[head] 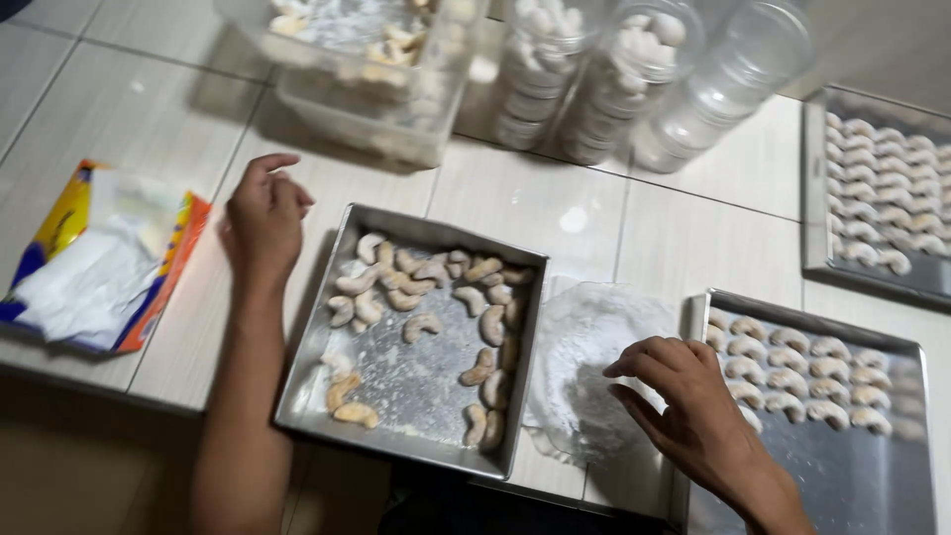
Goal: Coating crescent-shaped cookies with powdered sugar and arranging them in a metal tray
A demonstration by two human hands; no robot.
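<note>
A: Layout, big to small?

B: White tiled floor (713,228) carries everything. Centre: square metal tray (411,396) with sugar-dusted crescent cookies (421,325), loose along its top and right sides. Right: second metal tray (862,485), crescents in neat rows (792,381). Far right, third tray (820,198), also in rows.

A: Top edge?

B: Clear plastic tub (367,109) with cookies and sugar, blurred. Beside it three clear jars (634,89); two filled, the right one looks empty.

A: Left side?

B: Open yellow-orange bag (99,258) with white powder inside, well apart from the centre tray.

A: Between the two near trays?

B: Clear plastic sheet (584,367) coated in white powder.

A: Hands?

B: Left hand (265,213) just off the centre tray's top-left corner, grip loosely curled, holds nothing visible. Right hand (684,396) over the sheet's right edge at the second tray's rim, fingers bent down, fingertips at the powder. Cannot tell if anything is pinched under them.
</note>
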